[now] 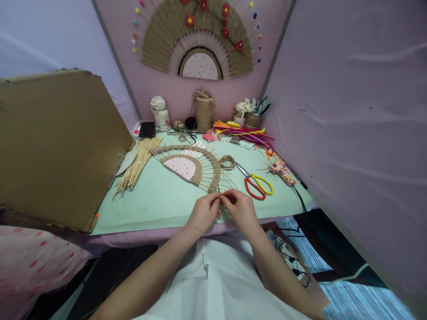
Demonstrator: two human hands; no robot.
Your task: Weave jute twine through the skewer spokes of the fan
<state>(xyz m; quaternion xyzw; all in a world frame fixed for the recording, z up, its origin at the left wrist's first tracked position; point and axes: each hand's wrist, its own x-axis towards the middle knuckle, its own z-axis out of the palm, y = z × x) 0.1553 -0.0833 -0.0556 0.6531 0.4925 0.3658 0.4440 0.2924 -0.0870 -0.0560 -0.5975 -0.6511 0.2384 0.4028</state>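
A half-round fan frame [216, 166] of thin wooden sticks and woven brown twine lies on the table, with a pink-dotted white half circle [182, 167] at its centre. At its near right end, my left hand [204, 212] is closed in a pinch on a thin strand that looks like twine. My right hand [240, 209] meets it fingertip to fingertip, pinching the same strand; the fingers hide most of it. A coil of twine [227, 162] sits against the fan's right side. Scissors [256, 183] with one red and one yellow handle lie open to the right.
Bundled wooden sticks [137, 166] and a big cardboard sheet [60, 146] are on the left. Behind stand a white bottle [160, 114], a twine spool [204, 111] and coloured pipe cleaners [245, 131]. A patterned glue gun [282, 172] with a cord lies right.
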